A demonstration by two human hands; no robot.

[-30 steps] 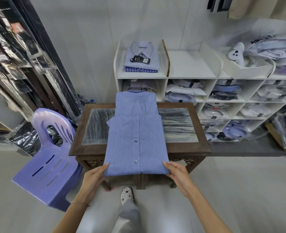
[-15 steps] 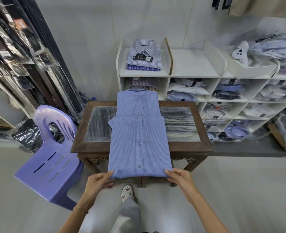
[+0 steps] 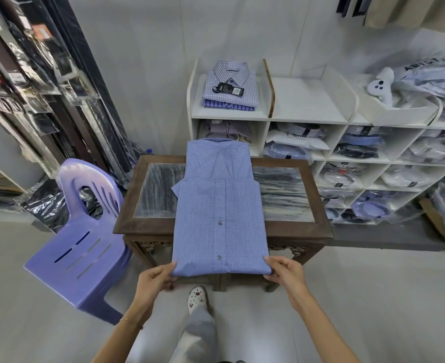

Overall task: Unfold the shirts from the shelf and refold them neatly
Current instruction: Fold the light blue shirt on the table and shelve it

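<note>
We stand before a white shelf (image 3: 307,121) against the wall, its cubbies packed with bagged shirts and its top carrying a small stack (image 3: 230,87) of two folded ones at the left. In front of it is a dark wooden desk (image 3: 148,221) with a stone-look inlay, and a lilac plastic chair (image 3: 85,247) sits just to its left.

Across the desk lies the blue checked shirt (image 3: 220,213), placket up, sleeves already tucked in so it forms a long narrow panel. Its collar end reaches the far edge of the desk; its hem end hangs past the near edge, towards us.

Our left hand (image 3: 156,280) pinches the near left corner of the hem, thumb on top and fingers curled beneath. Our right hand (image 3: 284,271) holds the near right corner the same way, fingers closed on the cloth.

We judge this to be the lengthwise fold of the refolding: side folds done, bottom fold not yet made. The next move calls for lifting both corners together and carrying the hem up towards the collar, keeping the two hands level so the edges stay square and the tucked sleeves do not slip out. The overhanging part has no support beneath, so an uneven lift could skew the panel.
</note>
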